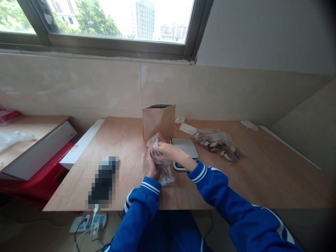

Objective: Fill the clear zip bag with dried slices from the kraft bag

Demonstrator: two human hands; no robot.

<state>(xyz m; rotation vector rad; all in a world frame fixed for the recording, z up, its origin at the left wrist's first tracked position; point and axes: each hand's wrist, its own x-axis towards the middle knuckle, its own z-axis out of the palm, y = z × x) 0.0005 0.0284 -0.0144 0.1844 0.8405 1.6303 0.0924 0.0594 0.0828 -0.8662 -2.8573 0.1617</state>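
In front of me, near the middle of the table, my left hand (151, 166) holds a clear plastic bag (166, 176) from its left side, fingers closed around it. My right hand (166, 149) pinches the upper part of the same bag, its fingertips partly hidden in the crinkled film. What the bag contains, if anything, I cannot make out. Just behind stands an upright brown paper pouch (159, 120) with an open top and dark lining. A flat scale with a silver top (186, 146) lies partly under my right forearm.
A zip bag of dried brown slices (219, 145) lies right of the scale, by a white card (187, 127). Crumpled tissue (249, 125) sits at the back right. At left is a blurred dark phone-like object (102, 182) with a cable; a power strip (89, 223) is below.
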